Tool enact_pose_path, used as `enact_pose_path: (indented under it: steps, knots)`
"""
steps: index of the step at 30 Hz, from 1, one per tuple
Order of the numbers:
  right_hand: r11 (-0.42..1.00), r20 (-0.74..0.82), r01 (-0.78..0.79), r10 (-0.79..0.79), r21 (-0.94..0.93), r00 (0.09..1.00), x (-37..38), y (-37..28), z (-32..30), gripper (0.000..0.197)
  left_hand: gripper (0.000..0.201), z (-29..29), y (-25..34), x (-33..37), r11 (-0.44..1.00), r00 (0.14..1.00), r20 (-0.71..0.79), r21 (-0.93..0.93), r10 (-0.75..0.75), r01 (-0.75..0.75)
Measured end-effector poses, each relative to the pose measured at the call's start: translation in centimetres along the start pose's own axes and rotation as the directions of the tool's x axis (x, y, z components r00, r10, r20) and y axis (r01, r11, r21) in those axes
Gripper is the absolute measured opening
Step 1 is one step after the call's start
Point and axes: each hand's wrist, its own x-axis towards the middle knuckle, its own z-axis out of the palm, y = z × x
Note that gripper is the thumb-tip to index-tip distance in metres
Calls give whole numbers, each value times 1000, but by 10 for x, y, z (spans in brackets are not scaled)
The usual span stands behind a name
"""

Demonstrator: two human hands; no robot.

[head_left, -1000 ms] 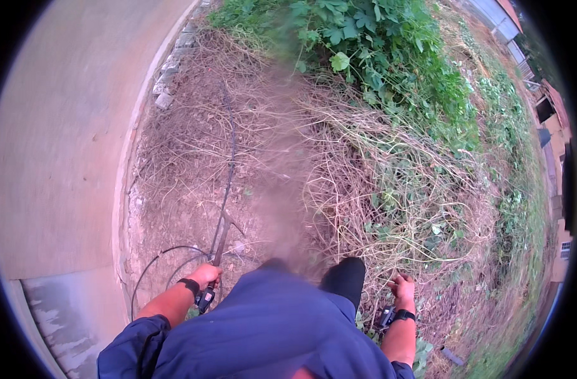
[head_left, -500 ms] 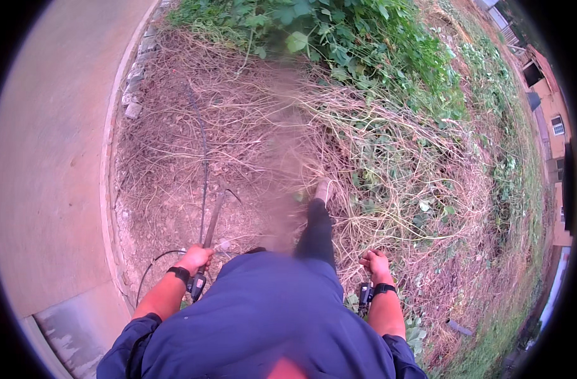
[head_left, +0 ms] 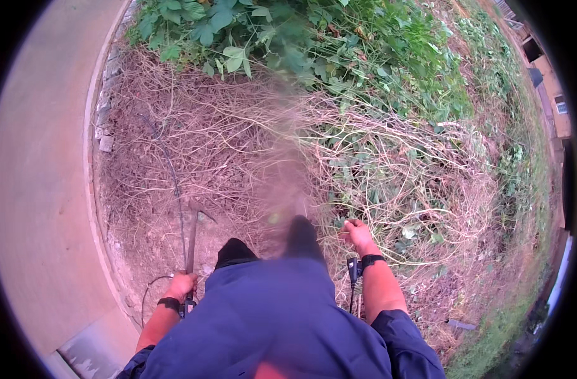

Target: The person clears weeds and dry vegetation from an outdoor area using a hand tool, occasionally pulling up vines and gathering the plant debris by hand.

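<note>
My left hand (head_left: 184, 285) is wrapped round the wooden handle of a sickle (head_left: 192, 237). The sickle points away from me, its thin curved blade (head_left: 208, 216) bending to the right above bare soil. On the right, my right hand (head_left: 358, 234) hangs over dry vine stems (head_left: 389, 189) with its fingers curled in and nothing visible between them. A black strap circles each wrist, and a small black device (head_left: 353, 270) sits beside the right one. My shoe is hidden behind a blurred smear down the middle of the view.
Leafy green vines (head_left: 238, 38) grow thick ahead. A concrete path (head_left: 42, 189) with a low stone edge (head_left: 105, 143) runs along the left. A dark cable or hose (head_left: 173, 170) lies over the dry stems. Buildings (head_left: 547, 88) stand at the far right.
I have stepped forward, and the green vines appear nearer. My right hand has swung forward and a little left. My left hand, still holding the sickle, sits lower and farther left in view.
</note>
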Motion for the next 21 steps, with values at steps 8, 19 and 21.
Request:
enact_pose_path:
  steps: [8, 19, 21]
  knots:
    - [978, -31, 46, -53, -202, 998, 51, -136, -3, 40, 18, 22, 72, 0, 994, 994, -23, 23, 107, -107]
    - [575, 224, 404, -360, -711, 906, 152, -208, 152, 79, 20, -40, 80, 81, 944, 976, -18, 259, 218, -206]
    - [507, 289, 492, -428, -707, 857, 174, -228, 185, 88, 22, -51, 46, 123, 876, 912, -55, 308, 406, -371]
